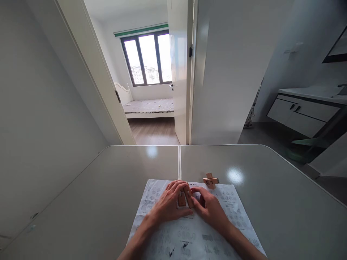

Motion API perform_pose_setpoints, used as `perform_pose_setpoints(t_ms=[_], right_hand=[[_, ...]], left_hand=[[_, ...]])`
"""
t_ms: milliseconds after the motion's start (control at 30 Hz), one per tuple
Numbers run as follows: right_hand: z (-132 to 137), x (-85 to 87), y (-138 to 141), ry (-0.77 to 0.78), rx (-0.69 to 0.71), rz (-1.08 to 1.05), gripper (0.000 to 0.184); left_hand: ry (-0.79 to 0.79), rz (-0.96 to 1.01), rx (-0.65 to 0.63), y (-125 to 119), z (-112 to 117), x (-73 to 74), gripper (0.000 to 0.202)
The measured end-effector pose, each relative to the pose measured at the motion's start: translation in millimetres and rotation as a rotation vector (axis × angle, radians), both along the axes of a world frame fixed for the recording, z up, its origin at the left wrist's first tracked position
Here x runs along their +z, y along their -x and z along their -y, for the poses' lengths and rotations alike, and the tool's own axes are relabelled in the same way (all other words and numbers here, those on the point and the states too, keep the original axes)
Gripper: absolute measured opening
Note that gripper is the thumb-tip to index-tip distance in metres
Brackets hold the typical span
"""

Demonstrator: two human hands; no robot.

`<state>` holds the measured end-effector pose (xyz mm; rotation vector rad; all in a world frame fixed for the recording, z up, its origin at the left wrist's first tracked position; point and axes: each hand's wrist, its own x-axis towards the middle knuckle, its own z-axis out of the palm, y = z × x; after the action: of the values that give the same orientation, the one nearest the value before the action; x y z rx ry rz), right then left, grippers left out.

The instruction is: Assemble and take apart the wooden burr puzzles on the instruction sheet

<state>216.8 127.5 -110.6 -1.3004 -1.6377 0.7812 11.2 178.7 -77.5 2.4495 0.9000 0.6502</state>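
Note:
Both my hands rest together on a printed paper sheet (230, 213) near the table's front edge. My left hand (169, 204) curls its fingers around small wooden puzzle pieces (182, 199). My right hand (207, 206) pinches the same pieces from the right side, fingertips touching them. The pieces are partly hidden by my fingers. An assembled cross-shaped wooden puzzle (210, 180) stands on the sheet's far right corner, a short way beyond my right hand.
The grey table (94, 202) has a seam down its middle and rounded far corners. Beyond it an open door (180, 72) leads to a room with a bed and window. A vanity cabinet (303, 112) stands at the right.

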Motion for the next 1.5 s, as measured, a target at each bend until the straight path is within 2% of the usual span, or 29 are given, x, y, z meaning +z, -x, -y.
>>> perform_pose_setpoints(t_ms=[233,400,567,800,1067,1167,1267,1500], right_hand=[[1,1.0,-1,-0.001,0.035,0.032,0.034],[2,-1.8,-1,0.028,0.015,0.050,0.033],[3,-2.8,0,0.056,-0.010,0.066,0.030],[3,-0.9,0,0.051,-0.016,0.098,0.029],[1,-7.0,-1,0.030,-0.016,0.044,0.025],[-1,-10.7,-2,0.034,-0.014,0.007,0.025],[-2,-13.8,-2,0.039,-0.011,-0.036,0.027],[-1,-14.7,1,0.050,-0.088,-0.195,0.048]], left_hand=[[-0.037,-0.042,0.029,-1,1,-1.1,0.068],[-0.094,-0.054,0.116,-3,0,-3.8,0.057],[-0.165,-0.053,0.303,-1,-6,-15.7,0.051],[-0.261,-0.098,0.652,11,-20,-35.8,0.044],[-0.386,-0.215,0.854,30,-34,-43.3,0.040],[-0.469,-0.200,0.829,30,-34,-39.8,0.040],[-0.503,-0.159,0.737,25,-31,-34.6,0.036],[-0.418,-0.087,0.390,9,-17,-26.2,0.037]])
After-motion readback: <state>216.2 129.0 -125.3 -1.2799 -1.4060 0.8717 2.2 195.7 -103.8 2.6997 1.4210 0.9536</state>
